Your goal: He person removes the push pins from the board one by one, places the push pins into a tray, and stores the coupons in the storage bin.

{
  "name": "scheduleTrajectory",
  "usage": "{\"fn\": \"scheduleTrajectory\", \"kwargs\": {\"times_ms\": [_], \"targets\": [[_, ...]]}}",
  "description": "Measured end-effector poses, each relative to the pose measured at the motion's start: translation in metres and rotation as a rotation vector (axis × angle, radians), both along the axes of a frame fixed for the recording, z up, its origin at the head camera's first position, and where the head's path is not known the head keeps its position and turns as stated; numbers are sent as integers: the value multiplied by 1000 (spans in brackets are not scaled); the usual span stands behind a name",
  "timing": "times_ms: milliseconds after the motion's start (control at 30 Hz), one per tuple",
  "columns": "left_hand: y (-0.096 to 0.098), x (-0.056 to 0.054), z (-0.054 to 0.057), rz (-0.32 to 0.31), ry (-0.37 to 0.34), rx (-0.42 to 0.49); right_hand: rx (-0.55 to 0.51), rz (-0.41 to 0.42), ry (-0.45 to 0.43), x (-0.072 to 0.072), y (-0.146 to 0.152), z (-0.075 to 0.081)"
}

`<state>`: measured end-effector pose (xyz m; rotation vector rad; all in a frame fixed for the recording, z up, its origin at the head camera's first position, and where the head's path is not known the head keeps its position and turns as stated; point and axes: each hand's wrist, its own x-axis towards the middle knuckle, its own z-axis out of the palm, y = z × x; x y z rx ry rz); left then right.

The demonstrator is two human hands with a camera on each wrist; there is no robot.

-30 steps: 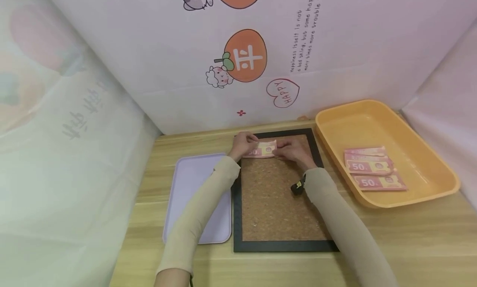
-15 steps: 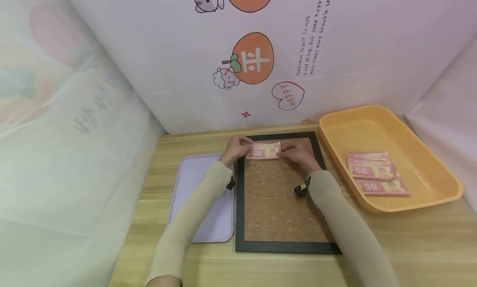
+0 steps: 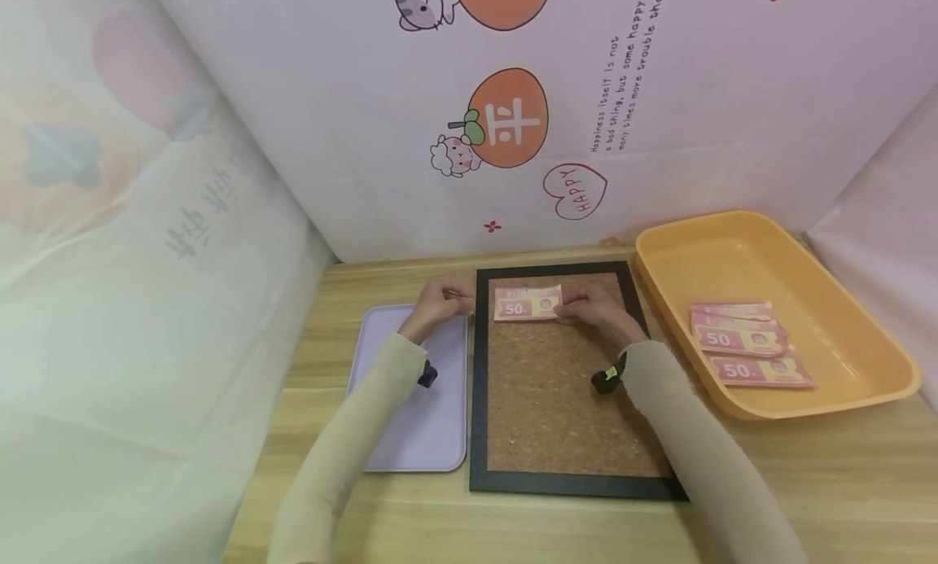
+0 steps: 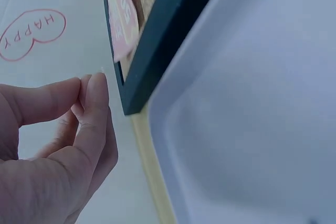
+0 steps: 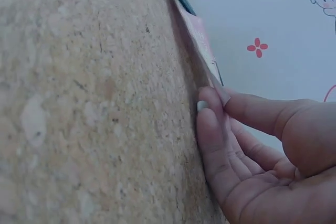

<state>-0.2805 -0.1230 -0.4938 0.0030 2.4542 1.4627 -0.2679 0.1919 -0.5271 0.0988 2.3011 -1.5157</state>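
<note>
In the head view a pink-and-yellow paper coupon [image 3: 517, 308] printed "50" lies across the top of a black-framed cork board [image 3: 572, 417]. My right hand [image 3: 595, 310] pinches its right end between thumb and fingers; the right wrist view shows that edge of the coupon [image 5: 202, 40] raised off the cork. My left hand [image 3: 438, 305] is left of the board's frame, apart from the coupon. In the left wrist view its thumb and forefinger [image 4: 94, 95] meet in a pinch, with a tiny pale tip just showing beyond them, too small to identify.
A lilac tray [image 3: 418, 434] lies left of the board on the wooden table [image 3: 572, 535]. An orange tray [image 3: 828, 303] with several more "50" coupons [image 3: 758, 370] stands to the right. White printed cloth [image 3: 410, 206] hangs behind and at the sides.
My left hand has moved off the coupon's left end, leftward past the frame. The right hand still holds the right end. The head view has shifted slightly.
</note>
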Motion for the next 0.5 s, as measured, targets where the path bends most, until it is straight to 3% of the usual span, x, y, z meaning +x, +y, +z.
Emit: {"fn": "scheduleTrajectory", "kwargs": {"times_ms": [267, 500], "targets": [[-23, 16, 3, 37, -71, 0, -37, 56, 10, 8, 10, 0], [-39, 32, 5, 53, -66, -50, 68, 82, 91, 17, 31, 17]]}}
